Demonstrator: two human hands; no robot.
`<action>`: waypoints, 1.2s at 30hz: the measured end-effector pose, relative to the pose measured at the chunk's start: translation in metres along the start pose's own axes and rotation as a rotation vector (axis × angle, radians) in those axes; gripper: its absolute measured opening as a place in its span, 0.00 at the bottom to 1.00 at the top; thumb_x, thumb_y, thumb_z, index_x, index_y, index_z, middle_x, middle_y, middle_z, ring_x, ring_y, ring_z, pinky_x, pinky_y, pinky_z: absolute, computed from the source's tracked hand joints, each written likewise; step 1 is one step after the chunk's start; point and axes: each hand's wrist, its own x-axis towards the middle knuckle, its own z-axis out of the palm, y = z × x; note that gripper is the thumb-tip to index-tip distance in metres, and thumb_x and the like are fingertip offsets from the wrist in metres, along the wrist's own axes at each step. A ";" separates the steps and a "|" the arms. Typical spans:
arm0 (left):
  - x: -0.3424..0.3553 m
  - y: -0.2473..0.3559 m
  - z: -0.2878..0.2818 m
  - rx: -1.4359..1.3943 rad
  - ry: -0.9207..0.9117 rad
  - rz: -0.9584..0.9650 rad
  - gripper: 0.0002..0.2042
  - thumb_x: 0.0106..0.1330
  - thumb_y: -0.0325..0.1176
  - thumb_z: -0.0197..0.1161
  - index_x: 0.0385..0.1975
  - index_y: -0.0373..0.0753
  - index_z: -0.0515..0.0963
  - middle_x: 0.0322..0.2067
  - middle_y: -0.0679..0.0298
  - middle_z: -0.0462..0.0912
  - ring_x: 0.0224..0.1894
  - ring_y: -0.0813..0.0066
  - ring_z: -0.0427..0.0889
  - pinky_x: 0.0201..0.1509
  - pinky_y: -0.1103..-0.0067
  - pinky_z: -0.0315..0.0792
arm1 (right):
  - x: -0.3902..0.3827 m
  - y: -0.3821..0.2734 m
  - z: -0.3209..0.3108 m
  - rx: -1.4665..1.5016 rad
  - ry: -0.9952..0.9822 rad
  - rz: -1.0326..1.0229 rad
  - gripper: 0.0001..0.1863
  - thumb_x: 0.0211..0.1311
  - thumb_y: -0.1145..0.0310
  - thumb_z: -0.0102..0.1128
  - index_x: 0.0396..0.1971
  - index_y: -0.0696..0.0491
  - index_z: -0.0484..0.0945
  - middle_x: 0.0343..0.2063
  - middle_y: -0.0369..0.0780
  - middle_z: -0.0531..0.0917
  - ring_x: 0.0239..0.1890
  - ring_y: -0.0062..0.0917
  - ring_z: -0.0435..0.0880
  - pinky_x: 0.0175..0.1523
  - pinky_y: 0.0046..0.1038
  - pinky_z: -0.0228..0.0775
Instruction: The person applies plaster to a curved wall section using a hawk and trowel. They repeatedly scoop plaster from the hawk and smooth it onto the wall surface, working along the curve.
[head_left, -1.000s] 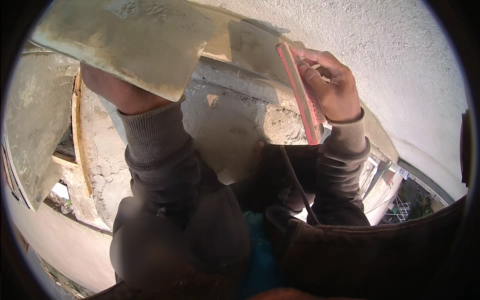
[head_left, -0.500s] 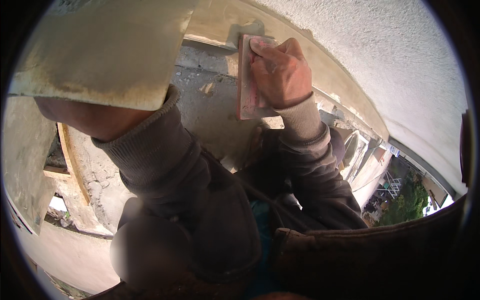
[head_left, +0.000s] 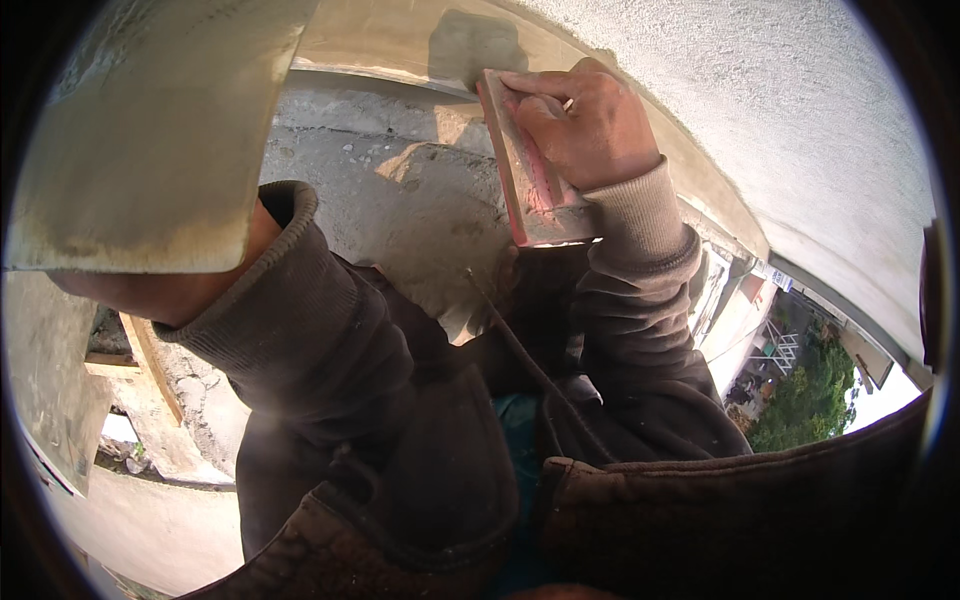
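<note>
My right hand (head_left: 600,130) is closed around a worn pink plastering float (head_left: 522,160), with its thumb and a finger along the upper end. The float stands tilted on its edge beside a smooth tan plaster band (head_left: 370,38), where a dark shadow falls; I cannot tell whether it touches the band. At the left, a broad flat plasterer's hawk (head_left: 150,170) with a worn pale edge is carried on my left hand (head_left: 165,292). The hawk covers the left fingers and any handle; only the wrist and part of the hand show below its edge.
A rough white wall (head_left: 760,110) rises at the right above the band. Below lies a dusty concrete ledge (head_left: 340,180) with crumbs on it. A wooden frame (head_left: 150,365) stands at the left. Greenery (head_left: 800,415) shows far below at the right. A cord (head_left: 530,365) hangs from my jacket.
My left hand and the hawk have moved left and nearer to me. The right hand has shifted slightly right, and the float has tilted, its lower end swinging right.
</note>
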 end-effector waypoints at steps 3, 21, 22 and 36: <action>0.000 0.000 0.000 -0.007 -0.002 0.000 0.20 0.78 0.41 0.50 0.61 0.33 0.70 0.52 0.55 0.80 0.48 0.66 0.84 0.46 0.73 0.83 | 0.013 0.007 0.004 -0.002 0.151 0.083 0.16 0.60 0.61 0.63 0.46 0.45 0.89 0.32 0.52 0.83 0.33 0.39 0.86 0.40 0.35 0.79; -0.001 -0.006 0.021 0.025 0.005 -0.051 0.19 0.79 0.40 0.49 0.59 0.33 0.71 0.49 0.56 0.81 0.44 0.68 0.85 0.42 0.74 0.84 | 0.016 0.007 -0.001 -0.020 -0.082 -0.054 0.16 0.60 0.62 0.63 0.47 0.47 0.89 0.26 0.46 0.88 0.26 0.33 0.88 0.36 0.32 0.80; 0.002 -0.006 0.023 0.024 0.006 -0.046 0.19 0.79 0.40 0.49 0.59 0.33 0.71 0.49 0.57 0.81 0.44 0.68 0.85 0.42 0.75 0.84 | 0.012 0.008 -0.011 0.041 -0.169 -0.079 0.15 0.61 0.63 0.63 0.47 0.47 0.89 0.27 0.46 0.88 0.25 0.32 0.88 0.36 0.32 0.80; -0.005 -0.059 0.042 0.205 -0.085 -0.095 0.18 0.78 0.39 0.48 0.59 0.35 0.72 0.45 0.60 0.82 0.41 0.70 0.86 0.41 0.75 0.84 | -0.008 -0.033 -0.037 0.880 0.130 -0.514 0.22 0.60 0.80 0.66 0.55 0.50 0.85 0.42 0.42 0.83 0.43 0.25 0.81 0.50 0.25 0.72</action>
